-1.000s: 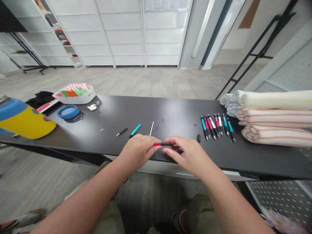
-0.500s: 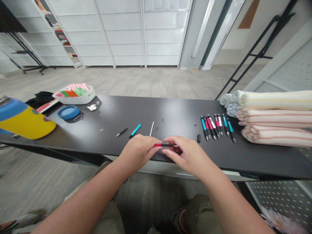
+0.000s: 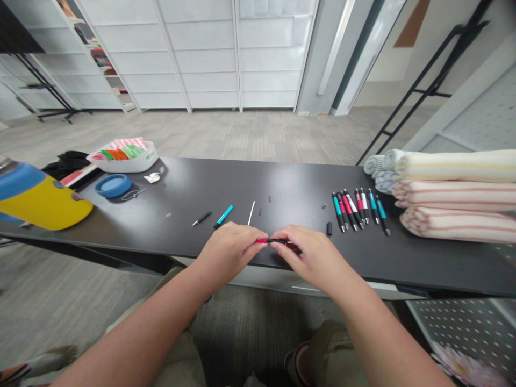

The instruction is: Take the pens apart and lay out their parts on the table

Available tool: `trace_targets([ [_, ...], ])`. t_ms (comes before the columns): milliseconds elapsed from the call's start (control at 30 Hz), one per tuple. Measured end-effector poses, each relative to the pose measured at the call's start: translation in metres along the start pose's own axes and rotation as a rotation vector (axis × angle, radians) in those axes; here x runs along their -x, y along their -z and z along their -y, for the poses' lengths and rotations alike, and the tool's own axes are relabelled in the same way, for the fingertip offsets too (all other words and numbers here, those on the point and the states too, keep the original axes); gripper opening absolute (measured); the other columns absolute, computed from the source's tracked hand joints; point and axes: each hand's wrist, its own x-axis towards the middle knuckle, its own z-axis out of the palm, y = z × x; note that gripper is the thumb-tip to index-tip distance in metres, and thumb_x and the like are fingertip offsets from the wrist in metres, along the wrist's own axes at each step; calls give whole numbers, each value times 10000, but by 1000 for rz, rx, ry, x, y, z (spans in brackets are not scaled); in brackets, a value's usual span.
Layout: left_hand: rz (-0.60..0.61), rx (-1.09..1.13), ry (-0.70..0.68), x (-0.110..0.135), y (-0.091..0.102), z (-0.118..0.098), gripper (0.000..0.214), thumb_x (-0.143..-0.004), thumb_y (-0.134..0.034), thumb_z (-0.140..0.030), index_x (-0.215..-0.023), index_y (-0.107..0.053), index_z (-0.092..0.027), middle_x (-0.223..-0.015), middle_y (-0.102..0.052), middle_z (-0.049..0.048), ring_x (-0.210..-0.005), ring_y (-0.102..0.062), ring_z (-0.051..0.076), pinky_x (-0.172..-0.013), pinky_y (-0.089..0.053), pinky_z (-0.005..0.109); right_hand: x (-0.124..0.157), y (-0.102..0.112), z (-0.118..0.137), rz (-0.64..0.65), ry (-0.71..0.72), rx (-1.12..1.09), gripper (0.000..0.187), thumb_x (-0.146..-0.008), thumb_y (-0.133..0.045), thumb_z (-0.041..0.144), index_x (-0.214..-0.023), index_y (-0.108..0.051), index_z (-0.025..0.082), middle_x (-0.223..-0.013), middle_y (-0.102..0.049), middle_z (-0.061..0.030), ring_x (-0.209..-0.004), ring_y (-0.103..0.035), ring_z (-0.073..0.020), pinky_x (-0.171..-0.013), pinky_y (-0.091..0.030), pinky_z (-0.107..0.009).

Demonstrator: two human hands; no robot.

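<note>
The held pen (image 3: 263,240) is red and black; the pen row (image 3: 352,206) mixes turquoise, red and white with black. The bench (image 3: 226,185) is near-black, the lower rolled towels (image 3: 455,192) pale with pinkish-brown stripes, the bottle (image 3: 42,200) yellow and blue.

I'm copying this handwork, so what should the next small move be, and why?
Perhaps a gentle twist of the black section of the pen with the right hand, which pinches it while the left hand holds the red part.
</note>
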Motion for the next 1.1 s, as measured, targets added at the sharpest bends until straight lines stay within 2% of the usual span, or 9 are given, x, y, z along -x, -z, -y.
trace_targets([
  [133,3,3,-13,2,-2,0,149,-1037,-615,-302,-1093,-723,-217,-1028,-807,22,-892,-728,203,-833,-496,341,-1,0,3,18,8,53,278,-1090,-483,339,-961,-696,215,-871,-736,-43,-818,-678,-191,-764,-485,-317],
  [233,-5,-11,-11,2,-1,0,139,-1030,-627,-298,-1071,-723,-207,-1012,-806,24,-869,-725,204,-816,-498,344,-2,1,5,27,-56,-15,150,-1024,-619,349,-1084,-678,224,-977,-750,-36,-826,-687,-179,-748,-503,-301],
  [300,-7,-23,-2,3,-1,0,141,-1029,-627,-303,-1060,-725,-206,-1003,-806,25,-857,-725,202,-807,-502,342,-2,1,4,28,-59,-35,171,-997,-659,324,-1141,-666,232,-1043,-752,-39,-849,-693,-178,-756,-513,-297],
  [367,-6,-26,2,3,1,0,148,-1035,-617,-304,-1064,-727,-210,-1004,-807,25,-865,-729,198,-815,-507,336,-2,0,3,27,-14,4,134,-1026,-613,311,-1104,-684,229,-1010,-749,-45,-860,-688,-186,-773,-508,-309],
  [467,-3,-22,-5,4,2,1,158,-1044,-597,-295,-1076,-729,-215,-1013,-808,26,-885,-733,193,-833,-511,330,-3,0,3,39,35,56,198,-1066,-544,329,-1052,-707,217,-941,-741,-53,-861,-683,-198,-780,-499,-322],
  [633,-9,-35,-3,8,4,5,158,-1042,-600,-302,-1064,-728,-211,-989,-806,27,-862,-731,200,-820,-502,338,-6,-2,6,43,15,40,161,-1048,-578,325,-1099,-689,220,-1002,-743,-55,-874,-680,-192,-771,-498,-309],
  [833,25,-62,-26,16,7,9,128,-1032,-605,-253,-1077,-714,-204,-990,-793,33,-898,-732,219,-821,-489,354,-12,-11,12,77,22,107,305,-1083,-495,319,-871,-683,205,-798,-690,-36,-761,-640,-185,-706,-453,-313],
  [967,-2,-65,-2,20,10,11,118,-1032,-611,-260,-1046,-711,-199,-982,-794,36,-890,-732,213,-823,-493,348,-16,-11,18,90,-67,4,128,-1001,-663,336,-1066,-681,228,-981,-739,-25,-828,-673,-177,-731,-479,-298],
  [1100,-35,-53,6,23,15,14,122,-1033,-620,-275,-1041,-713,-198,-985,-797,27,-871,-727,206,-816,-499,347,-19,-13,18,90,18,23,108,-1032,-600,270,-1067,-688,218,-975,-729,-37,-868,-664,-186,-773,-478,-307],
])
